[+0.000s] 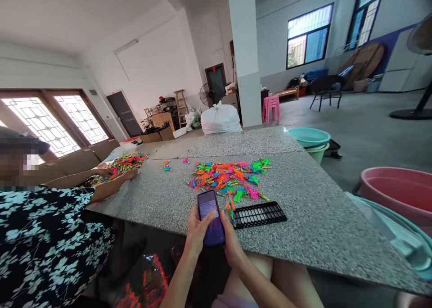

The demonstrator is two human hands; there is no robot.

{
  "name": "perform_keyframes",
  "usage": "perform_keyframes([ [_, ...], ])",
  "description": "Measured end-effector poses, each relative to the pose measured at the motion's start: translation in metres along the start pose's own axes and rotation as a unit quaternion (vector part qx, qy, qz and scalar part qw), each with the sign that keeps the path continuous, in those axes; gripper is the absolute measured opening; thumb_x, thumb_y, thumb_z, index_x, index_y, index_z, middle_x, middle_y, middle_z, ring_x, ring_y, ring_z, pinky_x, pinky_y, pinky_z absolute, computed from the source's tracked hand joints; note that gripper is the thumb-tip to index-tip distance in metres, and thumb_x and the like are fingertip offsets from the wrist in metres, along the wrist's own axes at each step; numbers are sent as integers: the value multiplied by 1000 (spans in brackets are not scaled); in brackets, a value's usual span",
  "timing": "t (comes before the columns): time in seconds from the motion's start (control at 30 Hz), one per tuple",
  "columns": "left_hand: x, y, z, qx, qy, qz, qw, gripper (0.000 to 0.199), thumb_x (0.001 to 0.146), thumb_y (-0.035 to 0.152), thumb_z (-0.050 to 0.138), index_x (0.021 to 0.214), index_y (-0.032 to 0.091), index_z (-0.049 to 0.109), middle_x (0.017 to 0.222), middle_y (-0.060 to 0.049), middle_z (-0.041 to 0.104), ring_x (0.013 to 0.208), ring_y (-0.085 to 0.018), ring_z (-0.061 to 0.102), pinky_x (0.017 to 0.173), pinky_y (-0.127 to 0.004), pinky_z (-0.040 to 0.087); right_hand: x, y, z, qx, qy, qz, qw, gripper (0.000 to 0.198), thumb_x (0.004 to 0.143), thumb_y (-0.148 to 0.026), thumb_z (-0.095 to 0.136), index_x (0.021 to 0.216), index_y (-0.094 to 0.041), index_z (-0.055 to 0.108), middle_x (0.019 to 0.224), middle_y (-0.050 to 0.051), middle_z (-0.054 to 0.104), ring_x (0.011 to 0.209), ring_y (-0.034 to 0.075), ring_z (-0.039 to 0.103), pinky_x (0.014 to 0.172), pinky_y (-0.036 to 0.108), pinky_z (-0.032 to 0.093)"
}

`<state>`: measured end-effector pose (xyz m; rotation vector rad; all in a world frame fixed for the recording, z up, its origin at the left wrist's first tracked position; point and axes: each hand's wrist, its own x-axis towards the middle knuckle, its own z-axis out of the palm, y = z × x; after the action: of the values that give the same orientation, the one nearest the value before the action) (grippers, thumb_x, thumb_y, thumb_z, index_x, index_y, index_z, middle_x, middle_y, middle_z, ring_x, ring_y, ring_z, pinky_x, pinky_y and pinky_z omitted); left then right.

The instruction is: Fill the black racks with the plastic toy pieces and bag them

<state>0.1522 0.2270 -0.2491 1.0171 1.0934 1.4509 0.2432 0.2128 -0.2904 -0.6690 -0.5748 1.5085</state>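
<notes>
A dark smartphone (213, 233) with a lit screen is held upright at the table's front edge. My left hand (196, 229) grips its left side, with the thumb lying over the screen. Along the right edge of the phone, my right hand (231, 240) is closed around it. Just right of the phone, a black slotted rack (259, 214) lies on the speckled table, with a few colourful pieces at its left end. Behind it spreads a pile of small bright plastic pieces (222, 175) in orange, green, pink and blue.
At the left, a co-worker in a floral top (50, 236) reaches toward another colourful pile (124, 164). A white sack (221, 118) stands beyond the table. Teal (308, 137) and pink tubs (398, 186) stand along the right side. A bag of red pieces (148, 283) is below the edge.
</notes>
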Motion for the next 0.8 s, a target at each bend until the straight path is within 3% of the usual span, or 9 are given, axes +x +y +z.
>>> perform_keyframes([
  [0.07, -11, 1, -14, -12, -27, -2, 1000, 65, 62, 38, 84, 120, 16, 63, 123, -13, 66, 119, -30, 59, 97, -36, 49, -1, -2, -4, 42, -18, 43, 998, 73, 62, -77, 71, 112, -24, 71, 123, 5, 66, 127, 29, 52, 111, 44, 37],
  [0.17, -27, -3, -34, -43, -91, 9, 995, 92, 58, 26, 85, 142, 24, 48, 142, -10, 53, 136, -32, 43, 108, -38, 41, -8, -3, -5, 80, -55, 87, 991, 67, 66, -74, 69, 111, -24, 71, 119, 4, 68, 124, 29, 54, 107, 45, 40],
  [0.3, -42, -15, -45, -87, -135, -2, 987, 115, 61, 17, 81, 156, 32, 17, 152, -9, 42, 138, -35, 39, 109, -43, 41, -17, 2, -4, 96, -65, 115, 987, 62, 70, -70, 70, 111, -24, 71, 121, 4, 68, 124, 28, 54, 108, 43, 39],
  [0.43, -49, -19, -51, -84, -147, -5, 986, 116, 62, 16, 79, 157, 31, 13, 154, -9, 39, 139, -35, 38, 108, -41, 41, -24, 9, -4, 91, -70, 138, 984, 63, 69, -71, 70, 112, -26, 71, 125, 3, 66, 125, 27, 53, 109, 43, 38],
  [0.67, -59, -19, -51, -51, -106, 0, 993, 113, 64, 13, 78, 156, 34, 16, 157, -5, 34, 144, -30, 31, 114, -38, 35, -37, 13, -8, 108, -59, 137, 983, 63, 65, -71, 73, 109, -26, 72, 130, 2, 63, 135, 26, 44, 116, 41, 30],
  [0.8, -60, -20, -44, -81, -27, -43, 995, 100, 72, 28, 80, 155, 34, 23, 155, -5, 38, 143, -29, 35, 115, -38, 35, -42, 10, -8, 106, -25, 145, 983, 68, 57, -72, 77, 105, -25, 73, 132, 2, 62, 141, 27, 36, 119, 42, 24],
])
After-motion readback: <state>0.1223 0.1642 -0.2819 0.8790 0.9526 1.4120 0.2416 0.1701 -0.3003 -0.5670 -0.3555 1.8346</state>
